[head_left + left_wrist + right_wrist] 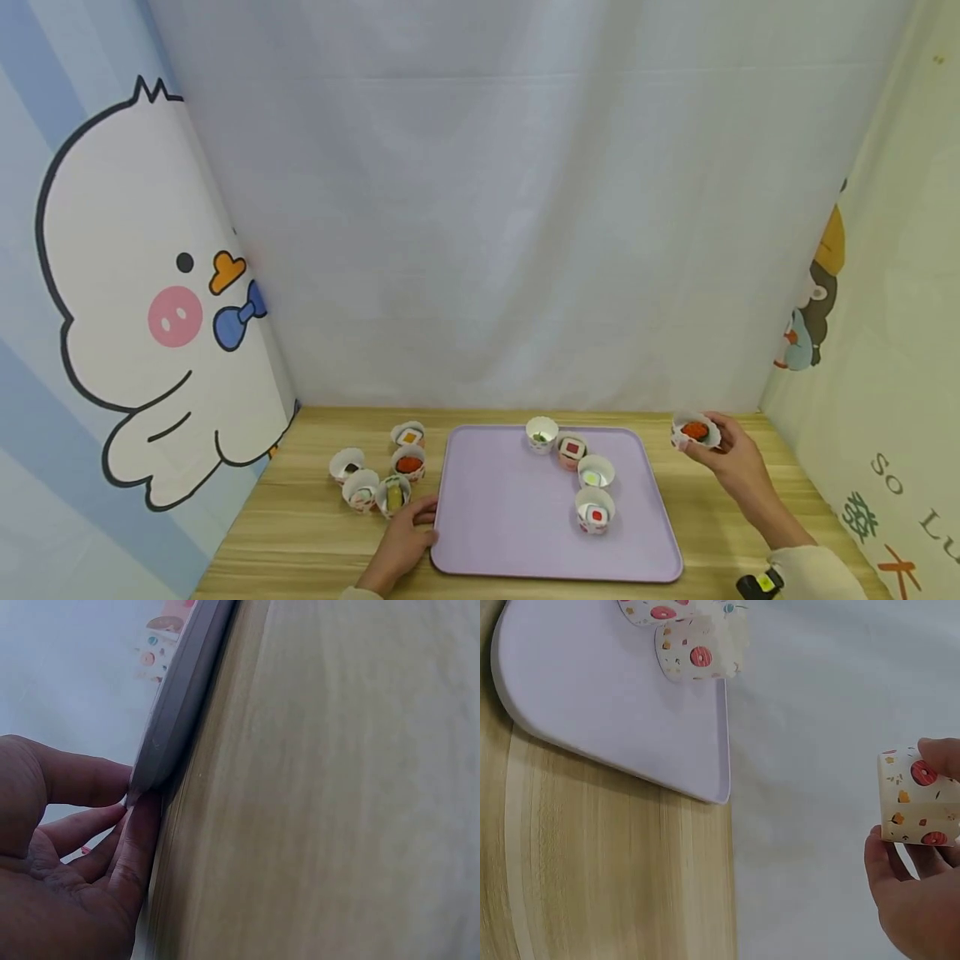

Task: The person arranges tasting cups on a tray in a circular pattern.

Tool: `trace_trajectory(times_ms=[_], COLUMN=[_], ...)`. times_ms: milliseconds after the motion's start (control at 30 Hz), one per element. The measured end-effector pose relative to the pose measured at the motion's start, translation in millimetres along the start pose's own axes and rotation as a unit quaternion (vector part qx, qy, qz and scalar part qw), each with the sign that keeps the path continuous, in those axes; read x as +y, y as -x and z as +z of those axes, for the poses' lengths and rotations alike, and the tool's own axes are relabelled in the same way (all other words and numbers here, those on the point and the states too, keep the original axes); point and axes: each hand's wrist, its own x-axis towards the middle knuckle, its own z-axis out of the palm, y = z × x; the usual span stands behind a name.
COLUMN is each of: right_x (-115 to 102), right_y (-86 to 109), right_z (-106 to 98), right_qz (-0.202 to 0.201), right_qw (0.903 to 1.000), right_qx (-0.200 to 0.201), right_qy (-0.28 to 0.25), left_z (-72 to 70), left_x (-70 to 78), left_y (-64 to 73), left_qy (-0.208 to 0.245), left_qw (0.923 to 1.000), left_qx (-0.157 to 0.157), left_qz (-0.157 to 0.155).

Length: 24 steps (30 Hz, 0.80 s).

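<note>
My right hand [738, 471] holds a paper baking cup [696, 432] with an orange-red topped piece inside, raised at the tray's right. In the right wrist view, thumb and fingers pinch that cup [919, 796], printed with pink doughnuts. My left hand [405, 537] is at the left edge of a lilac tray [502, 533]; the left wrist view shows thumb and fingers pinching the tray rim [180, 712]. On the tray's right half stand several filled cups, among them one with a red-square top [572, 450] and a nearer one [595, 511].
Left of the tray, several more filled cups cluster on the wooden table [285, 542], including an orange-red one [408, 463] and one with a yellowish piece [393, 497] close to my left hand. A pale curtain [480, 250] hangs behind the table; printed cloths flank both sides.
</note>
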Motion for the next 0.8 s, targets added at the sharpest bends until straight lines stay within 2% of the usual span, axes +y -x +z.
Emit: trace_trajectory(times_ms=[167, 367, 567, 800], right_x=[-9, -18, -28, -38], right_y=[8.3, 18.4, 27.9, 38.0], right_z=[4, 10, 19, 31], right_qz=[-0.007, -0.007, -0.028, -0.040], right_qw=[0.9994, 0.9992, 0.9976, 0.9965], right_qx=[-0.023, -0.033, -0.044, -0.056], right_qy=[-0.026, -0.024, -0.045, -0.046], left_z=[-0.2, 1.3, 1.5, 1.2], left_x=[0.3, -1.2, -1.7, -1.9], left_y=[0.5, 0.2, 0.1, 0.0], left_qy=[0.004, 0.006, 0.001, 0.000], left_qw=[1.0000, 0.9999, 0.9999, 0.9999], left_qx=[0.004, 0.010, 0.013, 0.011], left_qz=[-0.001, -0.004, -0.006, -0.009])
